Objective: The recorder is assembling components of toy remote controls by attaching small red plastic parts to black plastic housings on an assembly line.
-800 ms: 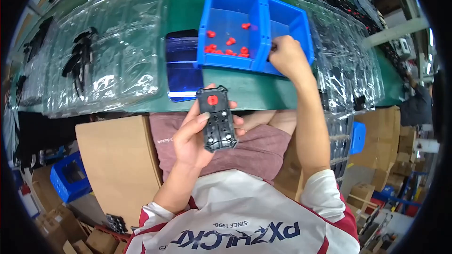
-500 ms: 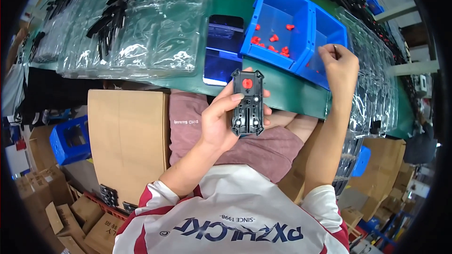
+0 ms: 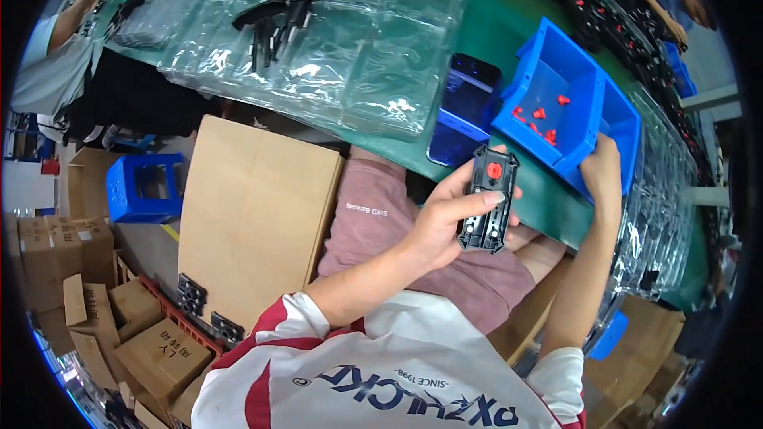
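Note:
A black rectangular plastic housing (image 3: 479, 228) with a round red knob (image 3: 494, 171) near its far end is gripped in my left hand (image 3: 442, 216), the thumb lying across its face. My right hand (image 3: 602, 167) reaches into the right compartment of a blue two-part bin (image 3: 534, 140). Its fingers are hidden inside, so what they touch cannot be made out. Several small red plastic pieces (image 3: 550, 137) lie in the bin's left compartment.
A dark smartphone (image 3: 466, 111) lies on the green table left of the bin. Clear plastic trays (image 3: 373, 56) carry black parts (image 3: 290, 12). A cardboard box (image 3: 254, 199) stands by my left leg, a blue stool (image 3: 143, 187) beyond. Other people sit at far left and far right.
My right hand has gone from above the bin's right compartment down into it. The whole view has turned, shifting the scene right. My left hand still holds the black housing.

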### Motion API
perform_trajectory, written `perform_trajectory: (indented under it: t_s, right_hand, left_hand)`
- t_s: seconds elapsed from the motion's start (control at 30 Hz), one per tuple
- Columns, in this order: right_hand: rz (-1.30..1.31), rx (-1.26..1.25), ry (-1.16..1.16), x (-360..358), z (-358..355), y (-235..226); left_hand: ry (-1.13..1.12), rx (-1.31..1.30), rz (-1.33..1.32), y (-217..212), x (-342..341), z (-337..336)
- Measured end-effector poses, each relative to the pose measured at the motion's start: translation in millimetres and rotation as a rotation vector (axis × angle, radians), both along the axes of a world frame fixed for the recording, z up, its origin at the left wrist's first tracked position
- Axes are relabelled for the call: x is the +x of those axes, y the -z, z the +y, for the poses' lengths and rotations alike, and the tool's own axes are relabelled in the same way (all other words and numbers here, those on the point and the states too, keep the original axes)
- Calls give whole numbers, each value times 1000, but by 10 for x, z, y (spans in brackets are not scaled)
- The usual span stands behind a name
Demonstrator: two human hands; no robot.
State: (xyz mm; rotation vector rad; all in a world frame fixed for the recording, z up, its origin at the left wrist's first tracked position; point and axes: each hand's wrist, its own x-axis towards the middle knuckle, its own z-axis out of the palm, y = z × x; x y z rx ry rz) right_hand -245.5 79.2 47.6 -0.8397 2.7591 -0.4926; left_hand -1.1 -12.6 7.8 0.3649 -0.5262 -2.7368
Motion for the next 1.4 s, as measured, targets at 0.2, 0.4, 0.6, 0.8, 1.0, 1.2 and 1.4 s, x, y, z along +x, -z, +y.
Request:
perform_trajectory:
  t_s: [0.2,0.4,0.6,0.8,1.0,1.2,1.4]
  right_hand:
    - [70,-265,-21,24,-82,55]
    - [6,-204,47,-16,-113,-19]
    - [87,-314,106,-137,-40,-32]
    - [26,-786,-103,786,-87,-564]
    - [4,-739,-725,1343,-272,-218]
    - [-78,-745,-905,1393,-285,-267]
    - [-153,-876,-777,1517,-265,-279]
  left_hand:
    - [-23,-45,-22,-83,99,-108]
    - [-130,-74,72,-174,269,-430]
    - [-108,-14,85,-130,191,-346]
    - [-86,43,61,-97,103,-220]
    - [-145,-85,-61,-122,18,-136]
    - [-242,52,-2,-218,194,-164]
    - [-326,-177,159,-280,386,-690]
